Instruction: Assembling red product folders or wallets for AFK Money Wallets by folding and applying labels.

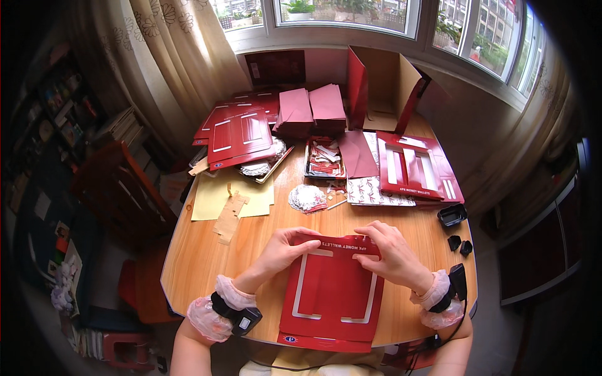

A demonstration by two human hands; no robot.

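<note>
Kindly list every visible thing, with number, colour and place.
card sleeve: 1, red, between hands
sleeve piles: 2, red, table's far left and right
envelope stacks: 2, pink, far middle
open box: 1, red and brown, far right
scrap tray: 1, black, table middle
cutout heap: 1, white, table middle
paper sheets: 2, yellow, table left
plastic pieces: 3, black, table right
table: 1, light wood, centre
curtains: 2, beige, beside window
window: 1, white frame, top
chair: 1, brown, left
wrist devices: 2, black, wrists
left hand: 1, bare, sleeve's left
right hand: 1, bare, sleeve's right
</note>
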